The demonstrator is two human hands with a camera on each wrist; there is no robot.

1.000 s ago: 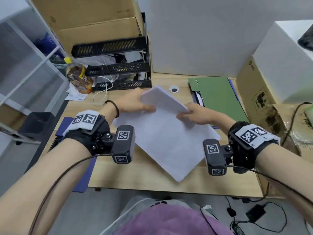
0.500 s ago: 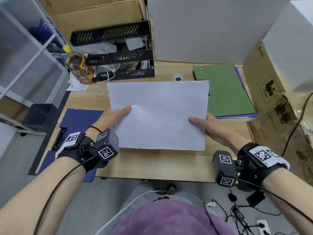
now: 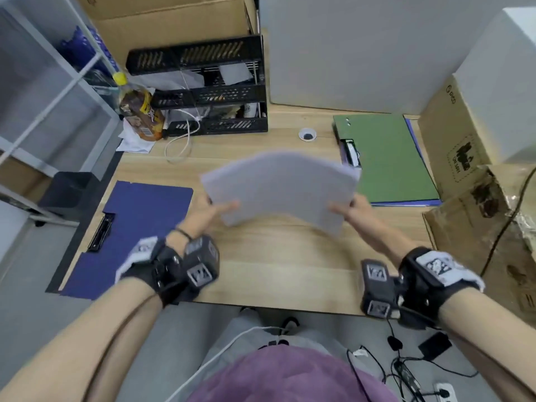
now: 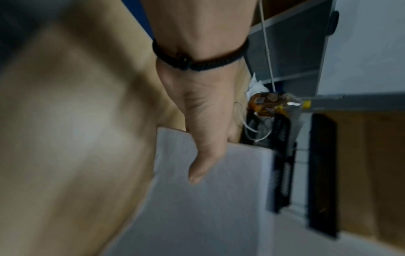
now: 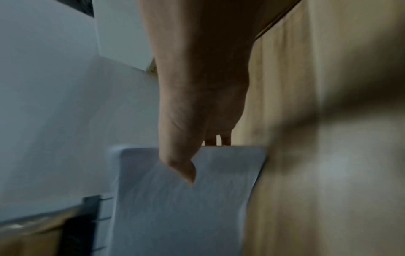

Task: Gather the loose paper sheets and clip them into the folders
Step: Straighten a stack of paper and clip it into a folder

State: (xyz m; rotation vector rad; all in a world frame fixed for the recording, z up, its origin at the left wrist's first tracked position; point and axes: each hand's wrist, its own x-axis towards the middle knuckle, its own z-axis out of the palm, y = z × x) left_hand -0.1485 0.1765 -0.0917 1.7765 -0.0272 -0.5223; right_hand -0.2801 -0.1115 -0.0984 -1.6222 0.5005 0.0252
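Note:
A stack of white paper sheets (image 3: 282,188) hangs above the middle of the wooden desk (image 3: 278,268), bowed upward and blurred. My left hand (image 3: 216,211) pinches its left edge, thumb on top, as the left wrist view shows on the sheets (image 4: 210,199). My right hand (image 3: 346,208) pinches the right edge, thumb over the sheets (image 5: 181,204). An open blue folder (image 3: 136,224) with a black clip (image 3: 100,233) lies flat at the desk's left. A green folder (image 3: 383,158) lies at the right on top of a blue one, with a clip (image 3: 351,152) at its left edge.
A black stacked letter tray (image 3: 208,88) and a brown bottle (image 3: 139,111) stand at the back left, with a white cable (image 3: 179,140) looped in front. Cardboard boxes (image 3: 470,146) crowd the right edge. A grey shelf frame (image 3: 43,105) is at the left.
The sheets, gathered flat on the desk a second ago, were lifted and squared in front of me. They now tilt away and bow upward while both hands hold the side edges.

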